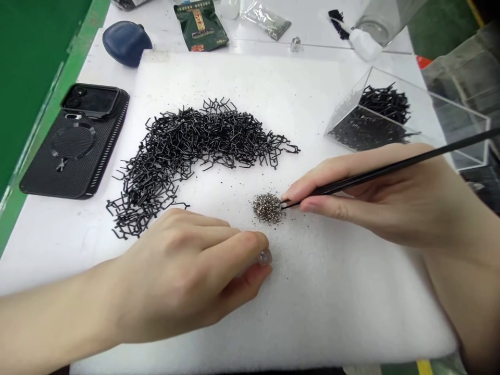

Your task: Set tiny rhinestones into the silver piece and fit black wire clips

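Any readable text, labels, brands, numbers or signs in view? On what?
No full word, brand or number is legible.
"X": an X-like mark on the black phone case; could be a logo, can't confirm it's a letter.
Dark green packet: gold, Chinese-looking characters and smaller print, too blurred to read.
Black tweezers: no marking visible.

Right hand [390, 200] has a slim black tool [375, 173] pinched in its fingers, tip right at a little pile of shiny bits [266, 208] mid foam pad [332, 312]. Left hand's [187, 265] got some small clear piece [264, 257], mostly hidden. Bent black bits [211, 133] heaped toward the pad's far left corner, phone [74, 143] by the desk's [23, 229] left edge, clear box [429, 109] at the pad's far right corner.
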Motion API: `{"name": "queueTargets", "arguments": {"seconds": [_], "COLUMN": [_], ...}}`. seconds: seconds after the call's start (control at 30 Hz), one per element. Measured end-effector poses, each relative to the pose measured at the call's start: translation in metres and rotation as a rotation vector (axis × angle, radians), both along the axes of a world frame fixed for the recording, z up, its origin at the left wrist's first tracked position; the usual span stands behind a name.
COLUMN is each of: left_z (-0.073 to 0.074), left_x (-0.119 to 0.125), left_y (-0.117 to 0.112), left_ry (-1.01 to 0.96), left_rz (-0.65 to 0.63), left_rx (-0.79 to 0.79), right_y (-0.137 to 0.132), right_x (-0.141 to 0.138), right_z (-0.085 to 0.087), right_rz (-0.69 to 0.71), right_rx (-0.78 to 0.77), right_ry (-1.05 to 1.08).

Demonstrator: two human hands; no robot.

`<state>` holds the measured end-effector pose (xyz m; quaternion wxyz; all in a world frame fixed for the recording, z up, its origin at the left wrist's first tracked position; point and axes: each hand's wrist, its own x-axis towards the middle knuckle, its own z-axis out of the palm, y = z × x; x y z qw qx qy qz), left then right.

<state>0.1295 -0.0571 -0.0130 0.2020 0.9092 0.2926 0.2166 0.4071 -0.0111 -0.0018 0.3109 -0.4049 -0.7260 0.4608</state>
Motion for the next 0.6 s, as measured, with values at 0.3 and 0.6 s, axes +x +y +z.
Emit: {"name": "queueTargets", "arguments": {"seconds": [0.3, 0.6], "left_z": [-0.0012, -0.0024], "left_x": [-0.001, 0.0009], "left_y": [0.0009, 0.0018], "left_ry": [0.003, -0.006], "left_rz": [-0.017, 0.001], "left_rx": [-0.021, 0.051], "right_y": [0.0036, 0.0026], "right_x": [0.004, 0.0034], "right_z": [-0.0008, -0.0003], "right_rz": [0.05, 0.005], "right_rx": [-0.023, -0.017], "right_ry": [0.013, -0.01]}}
